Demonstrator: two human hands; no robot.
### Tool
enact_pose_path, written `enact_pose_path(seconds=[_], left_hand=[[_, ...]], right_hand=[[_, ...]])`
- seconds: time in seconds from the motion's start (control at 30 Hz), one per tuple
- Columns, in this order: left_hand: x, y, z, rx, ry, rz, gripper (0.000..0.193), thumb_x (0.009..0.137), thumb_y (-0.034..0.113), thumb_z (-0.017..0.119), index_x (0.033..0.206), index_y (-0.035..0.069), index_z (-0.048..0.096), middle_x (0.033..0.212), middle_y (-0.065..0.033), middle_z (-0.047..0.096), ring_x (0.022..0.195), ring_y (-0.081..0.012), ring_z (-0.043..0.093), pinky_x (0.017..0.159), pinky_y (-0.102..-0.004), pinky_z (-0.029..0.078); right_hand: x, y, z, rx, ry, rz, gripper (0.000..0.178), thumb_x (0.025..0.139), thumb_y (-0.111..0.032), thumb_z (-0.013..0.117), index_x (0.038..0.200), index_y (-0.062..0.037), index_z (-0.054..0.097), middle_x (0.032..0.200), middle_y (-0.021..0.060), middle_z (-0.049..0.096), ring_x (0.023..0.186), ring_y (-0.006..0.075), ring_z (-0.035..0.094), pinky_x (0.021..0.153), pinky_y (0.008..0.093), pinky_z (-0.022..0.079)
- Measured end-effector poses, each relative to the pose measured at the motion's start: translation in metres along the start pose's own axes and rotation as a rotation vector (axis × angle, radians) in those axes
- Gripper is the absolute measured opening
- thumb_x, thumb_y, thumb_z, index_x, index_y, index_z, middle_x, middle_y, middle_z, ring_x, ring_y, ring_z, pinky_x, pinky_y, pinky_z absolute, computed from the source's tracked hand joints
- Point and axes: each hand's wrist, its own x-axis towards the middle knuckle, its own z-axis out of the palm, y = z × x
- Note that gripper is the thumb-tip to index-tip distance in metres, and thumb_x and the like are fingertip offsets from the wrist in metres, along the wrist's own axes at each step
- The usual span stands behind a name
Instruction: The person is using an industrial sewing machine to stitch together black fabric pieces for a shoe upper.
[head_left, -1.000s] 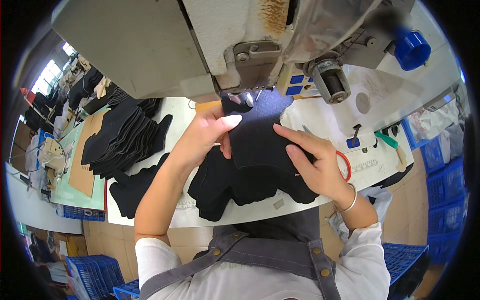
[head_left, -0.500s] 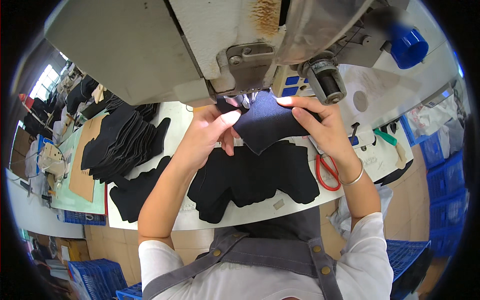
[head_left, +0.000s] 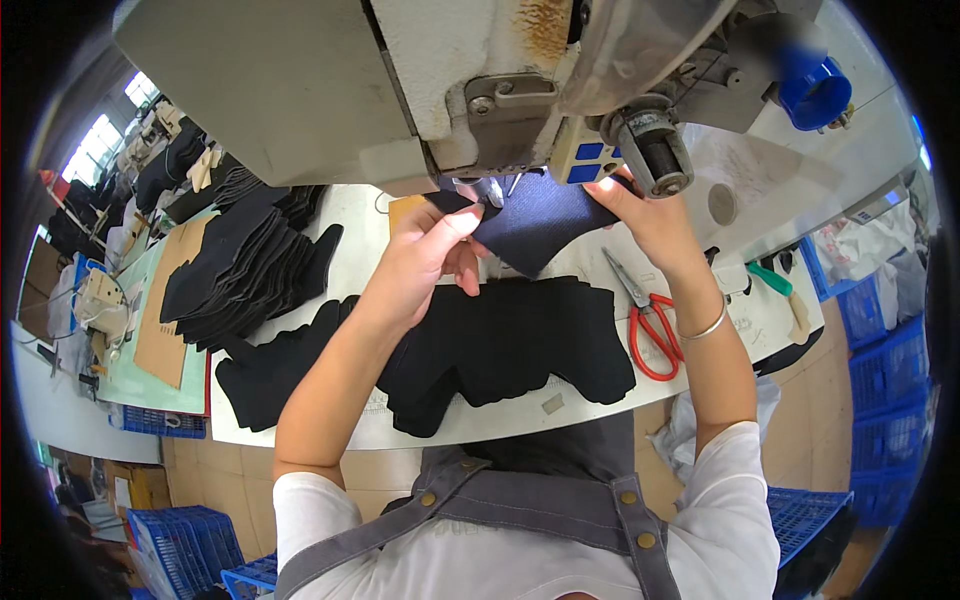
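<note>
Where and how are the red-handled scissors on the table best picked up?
Best gripped by the red handles, probably with the right hand, coming from the person's side of the table. The scissors lie with their looped handles toward the person, and the blades point away and slightly left, so this approach keeps fingers off the tips.

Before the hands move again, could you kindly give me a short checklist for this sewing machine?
1. Left hand on the fabric piece: ok, thumb on top.
2. Right hand at the piece's right edge: ok; how firmly, cannot tell.
3. Fabric piece at the presser foot: ok.
4. Needle position: cannot tell, too small.
5. Scissors off the fabric piece: ok, lying on the tabletop.
6. Piece's lower corner clear of the black pile: cannot tell.
</note>
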Motion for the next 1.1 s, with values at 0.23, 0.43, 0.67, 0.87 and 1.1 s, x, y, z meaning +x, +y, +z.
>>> enact_pose_path(seconds=[0.23,0.43,0.67,0.87,1.1], left_hand=[[-0.003,-0.009,0.007,-0.093,0.062,0.01,0.022,0.082,0.022,0.051,0.092,0.004,0.049,0.067,-0.0051,0.054,0.046,-0.0151,0.051,0.043,-0.0245,0.04],[-0.002,-0.006,0.012,-0.116,0.105,0.012,0.019,0.084,0.02,0.047,0.092,0.003,0.048,0.068,-0.0048,0.053,0.046,-0.0148,0.049,0.044,-0.0255,0.041],[0.005,-0.005,0.013,-0.135,0.085,0.07,0.018,0.086,0.017,0.044,0.083,0.0,0.049,0.067,-0.0061,0.052,0.046,-0.0142,0.05,0.043,-0.025,0.041],[0.016,-0.006,0.007,-0.085,0.048,0.091,0.029,0.087,0.025,0.045,0.068,0.004,0.05,0.063,-0.0066,0.054,0.045,-0.0124,0.05,0.045,-0.0234,0.041],[0.02,-0.006,0.004,-0.077,0.023,0.074,0.029,0.087,0.022,0.043,0.065,0.004,0.05,0.064,-0.0085,0.056,0.044,-0.0121,0.048,0.046,-0.0237,0.039]], right_hand=[[0.008,0.007,0.004,0.165,-0.007,-0.107,0.019,0.081,-0.014,0.055,0.089,0.0023,0.057,0.075,-0.0009,0.055,0.068,0.0044,0.05,0.059,0.0186,0.042],[0.028,0.026,0.0,0.32,-0.09,-0.191,0.011,0.079,-0.009,0.055,0.082,0.0017,0.056,0.071,-0.0011,0.053,0.064,0.0043,0.045,0.058,0.0171,0.037],[0.063,0.053,0.007,0.332,0.029,-0.069,0.008,0.076,-0.005,0.054,0.078,0.0027,0.053,0.069,-0.0007,0.05,0.061,0.0048,0.043,0.054,0.0197,0.036],[0.091,0.073,0.011,0.348,0.123,0.054,0.005,0.074,-0.001,0.053,0.074,0.0037,0.051,0.068,-0.0003,0.047,0.057,0.0052,0.042,0.049,0.0223,0.035],[0.084,0.084,0.012,0.368,0.173,0.157,0.005,0.072,0.001,0.052,0.073,0.0041,0.049,0.067,0.0004,0.046,0.055,0.0057,0.042,0.047,0.0243,0.035]])
